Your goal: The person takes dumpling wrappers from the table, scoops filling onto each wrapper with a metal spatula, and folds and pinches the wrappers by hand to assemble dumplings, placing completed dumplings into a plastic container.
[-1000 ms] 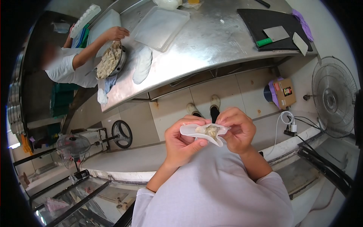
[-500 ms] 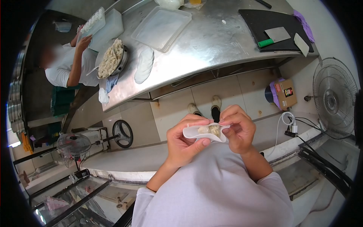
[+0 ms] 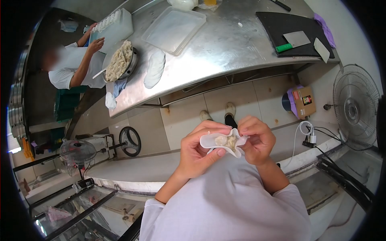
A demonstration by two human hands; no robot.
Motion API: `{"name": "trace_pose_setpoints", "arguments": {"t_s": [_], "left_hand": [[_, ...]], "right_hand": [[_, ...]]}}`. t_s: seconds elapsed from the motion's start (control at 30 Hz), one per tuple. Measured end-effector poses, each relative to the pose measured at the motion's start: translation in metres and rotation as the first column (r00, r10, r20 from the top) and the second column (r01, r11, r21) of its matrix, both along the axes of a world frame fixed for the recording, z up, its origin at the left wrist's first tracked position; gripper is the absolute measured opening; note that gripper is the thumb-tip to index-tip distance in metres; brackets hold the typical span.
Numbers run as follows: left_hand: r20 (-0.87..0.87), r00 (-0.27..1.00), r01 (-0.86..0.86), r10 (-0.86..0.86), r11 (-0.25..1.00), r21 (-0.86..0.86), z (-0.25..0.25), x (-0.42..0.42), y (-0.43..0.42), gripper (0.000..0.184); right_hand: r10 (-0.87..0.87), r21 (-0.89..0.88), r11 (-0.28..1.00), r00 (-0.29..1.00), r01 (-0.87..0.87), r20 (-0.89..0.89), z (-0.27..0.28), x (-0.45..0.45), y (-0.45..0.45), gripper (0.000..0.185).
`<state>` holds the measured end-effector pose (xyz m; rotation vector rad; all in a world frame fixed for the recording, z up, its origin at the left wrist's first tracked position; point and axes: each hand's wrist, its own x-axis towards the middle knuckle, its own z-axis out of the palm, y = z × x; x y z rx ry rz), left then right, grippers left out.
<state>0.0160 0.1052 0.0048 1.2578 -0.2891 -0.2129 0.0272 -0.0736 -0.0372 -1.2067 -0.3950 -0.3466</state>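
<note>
A white dumpling wrapper [image 3: 208,140] with pale, lumpy filling [image 3: 230,142] in it is held between my two hands, above my lap. My left hand [image 3: 196,152] cradles its left side, fingers behind and thumb along the near edge. On the right edge, my right hand [image 3: 257,139] pinches the dough between thumb and fingers, and folds show there. The top of the wrapper gapes, so the filling is visible. On the steel table [image 3: 225,44] lie a fanned stack of round wrappers [image 3: 155,70] and a big bowl of filling [image 3: 120,62] with a utensil handle sticking out.
Another person [image 3: 74,66] at the left handles a plastic container [image 3: 120,28] with white pieces. A flat clear tray [image 3: 175,30] lies on the table. A green-handled cleaver [image 3: 295,39] rests on a black cutting board [image 3: 269,26]. Fans [image 3: 354,104] stand on both sides.
The wrapper's right end has been drawn further into folds, and its mouth gapes more around the filling. Both hands shifted slightly right. The other person's container was lowered or set into the larger one.
</note>
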Motion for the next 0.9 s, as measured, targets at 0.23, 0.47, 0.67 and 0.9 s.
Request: {"name": "trace_pose_setpoints", "arguments": {"t_s": [0.23,0.47,0.67,0.9], "left_hand": [[-0.023,1.0,-0.009,0.009,1.0,0.011,0.001,-0.001,0.002,0.033],[0.026,0.997,0.07,-0.072,0.996,0.06,0.006,0.004,0.008,0.034],[-0.05,0.998,0.045,-0.046,0.999,-0.015,-0.001,0.001,0.005,0.033],[-0.14,0.985,-0.127,0.097,0.966,-0.225,-0.017,-0.01,-0.008,0.039]], "right_hand": [[0.038,-0.087,0.995,0.999,-0.037,0.01,0.003,0.002,-0.002,0.018],[0.088,-0.238,0.968,0.996,-0.081,0.018,0.01,0.005,-0.007,0.023],[-0.008,-0.205,0.979,0.999,0.015,0.035,0.002,0.002,-0.002,0.024],[0.028,-0.077,0.996,0.994,-0.036,-0.107,0.002,-0.001,0.0,0.02]]}}
